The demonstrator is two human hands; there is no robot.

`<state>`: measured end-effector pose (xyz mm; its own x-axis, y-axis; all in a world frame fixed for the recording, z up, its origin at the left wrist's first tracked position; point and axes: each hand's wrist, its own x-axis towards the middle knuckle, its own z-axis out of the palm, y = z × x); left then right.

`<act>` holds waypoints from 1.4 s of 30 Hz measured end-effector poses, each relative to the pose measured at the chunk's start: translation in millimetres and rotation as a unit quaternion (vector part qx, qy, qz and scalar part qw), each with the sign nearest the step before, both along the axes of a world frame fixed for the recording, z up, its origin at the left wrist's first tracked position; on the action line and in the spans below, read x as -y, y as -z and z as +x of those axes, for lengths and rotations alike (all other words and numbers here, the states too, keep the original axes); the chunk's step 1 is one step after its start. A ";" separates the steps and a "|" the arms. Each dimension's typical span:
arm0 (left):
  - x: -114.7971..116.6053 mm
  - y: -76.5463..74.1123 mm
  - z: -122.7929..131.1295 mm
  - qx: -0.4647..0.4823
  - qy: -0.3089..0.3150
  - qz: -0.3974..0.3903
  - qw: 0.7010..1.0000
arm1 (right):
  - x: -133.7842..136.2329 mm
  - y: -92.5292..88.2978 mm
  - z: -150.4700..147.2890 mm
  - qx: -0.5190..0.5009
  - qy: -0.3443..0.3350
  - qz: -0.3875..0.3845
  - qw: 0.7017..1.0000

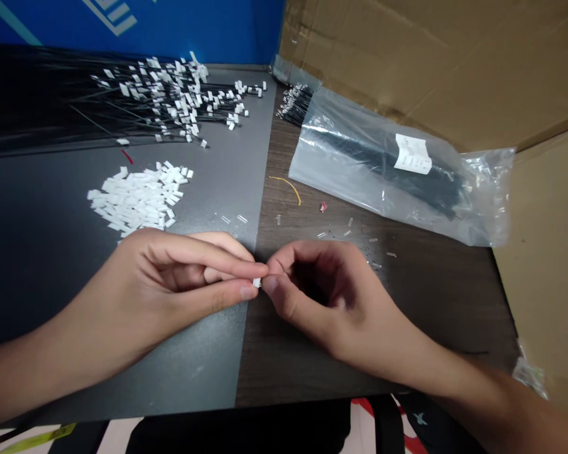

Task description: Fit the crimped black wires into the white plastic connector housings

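Note:
My left hand (184, 277) is closed in a pinch, thumb and forefinger gripping a small white connector housing (257, 283). Fingertip to fingertip with it, my right hand (322, 296) is also pinched shut, right at the housing's edge. What sits between the right fingertips is hidden. Beyond the left hand lies a heap of loose white connector housings (139, 198). Farther back, a bundle of black wires (42, 101) has white connector housings (184, 101) on its ends.
A clear plastic bag (360, 170) of black wires with bare metal terminals (293, 98) lies at the back right. Small clear tubes (350, 222), a yellow strand (288, 185) and a red strand (127, 156) are scattered about. A cardboard wall (435, 63) and a blue panel (208, 31) border the table.

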<state>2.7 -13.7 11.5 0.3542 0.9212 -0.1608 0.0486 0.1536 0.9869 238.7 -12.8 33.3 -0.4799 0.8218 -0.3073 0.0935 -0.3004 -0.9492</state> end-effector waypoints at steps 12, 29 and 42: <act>9.4 2.3 -1.2 -0.014 -0.025 0.052 0.998 | 8.8 5.1 2.8 0.048 0.006 0.060 0.997; 13.5 1.1 -0.5 -0.032 -0.049 0.066 0.996 | 5.8 4.7 2.6 0.075 -0.004 0.145 0.987; 13.6 2.7 -1.1 -0.029 -0.039 0.074 0.996 | 3.1 2.8 5.0 0.094 -0.017 0.226 0.969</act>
